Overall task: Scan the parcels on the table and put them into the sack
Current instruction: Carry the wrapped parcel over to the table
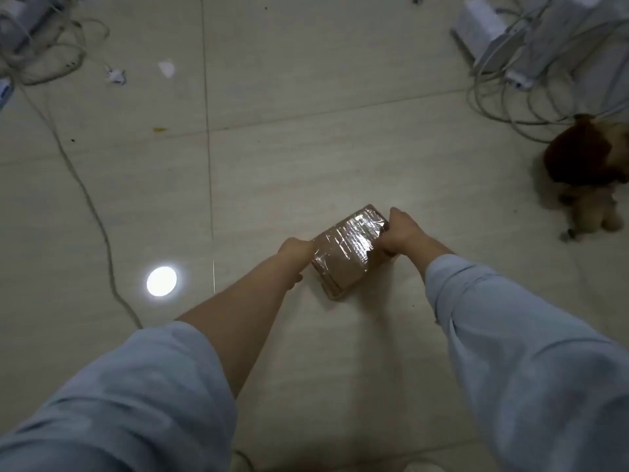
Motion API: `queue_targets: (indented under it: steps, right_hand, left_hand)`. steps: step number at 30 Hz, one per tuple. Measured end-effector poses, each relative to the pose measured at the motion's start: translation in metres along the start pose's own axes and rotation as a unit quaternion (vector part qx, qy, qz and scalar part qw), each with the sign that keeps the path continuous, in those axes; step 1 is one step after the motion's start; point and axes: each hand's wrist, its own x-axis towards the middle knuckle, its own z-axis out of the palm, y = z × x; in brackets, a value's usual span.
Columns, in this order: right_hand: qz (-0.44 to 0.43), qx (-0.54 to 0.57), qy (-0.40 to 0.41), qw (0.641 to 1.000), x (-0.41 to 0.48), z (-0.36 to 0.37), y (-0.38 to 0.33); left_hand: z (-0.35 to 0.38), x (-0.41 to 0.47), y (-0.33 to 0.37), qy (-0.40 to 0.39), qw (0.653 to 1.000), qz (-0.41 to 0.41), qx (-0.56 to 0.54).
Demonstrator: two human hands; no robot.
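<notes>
A small brown cardboard parcel (347, 253) wrapped in shiny clear tape is held over the pale tiled floor, between both my hands. My left hand (294, 257) grips its left end, fingers hidden behind the box. My right hand (403, 233) grips its right end, fingers curled round the edge. Both arms wear light blue sleeves. No table, scanner or sack is in view.
A brown plush toy (592, 172) lies on the floor at the right. White cables and power strips (517, 76) sit at the back right, more cables (44, 52) at the back left. One cable (92, 206) trails down the left. A bright light reflection (161, 281) shines on the tiles.
</notes>
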Motion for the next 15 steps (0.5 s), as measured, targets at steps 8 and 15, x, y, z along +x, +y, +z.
queue_targets:
  steps: [8, 15]
  right_hand:
    - [0.004, 0.05, 0.019, 0.999, 0.012, 0.016, 0.004]
    - [0.022, 0.141, 0.128, 0.982, -0.016, -0.01, -0.055]
  left_hand:
    - [0.013, 0.032, -0.009, 0.006, 0.984, -0.024, -0.176]
    - [-0.029, 0.0, 0.027, 0.084, 0.973, -0.018, -0.215]
